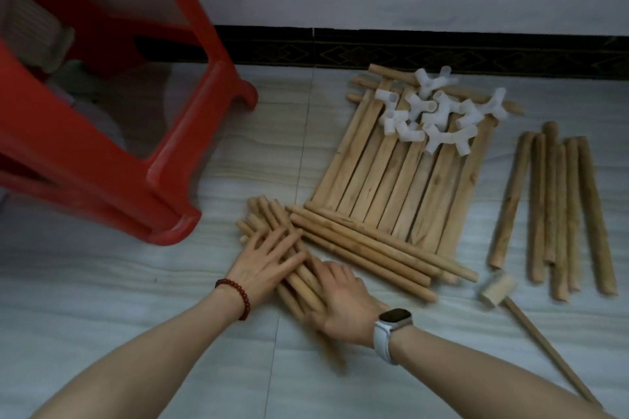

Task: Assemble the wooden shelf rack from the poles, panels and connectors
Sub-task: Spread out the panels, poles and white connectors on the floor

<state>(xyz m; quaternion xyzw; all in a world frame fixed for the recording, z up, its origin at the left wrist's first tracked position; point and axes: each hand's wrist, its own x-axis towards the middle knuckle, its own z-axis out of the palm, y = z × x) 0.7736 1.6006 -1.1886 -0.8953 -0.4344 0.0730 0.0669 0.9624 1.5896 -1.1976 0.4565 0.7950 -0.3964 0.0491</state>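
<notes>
Both forearms reach up from the bottom edge to a bundle of short poles (272, 241) lying at lower centre of the tiled floor (119, 299). Left hand (263, 262), beaded bracelet at the wrist, lies flat on the bundle with fingers straight and spread. Right hand (343, 303), watch at the wrist, presses the nearer end with fingers straight and close together; its edges are blurred. I judge this is still sorting: parts are being gathered, nothing is joined. Next would come taking one pole and a connector. The bundle's long axis runs from lower right to upper left. At lower right lies a wooden mallet (498, 289). Just beyond the bundle sits the slatted panel (401, 180), white connectors (439, 116) heaped on its far end; longer poles (558, 211) lie right, a red stool (112, 133) upper left.
</notes>
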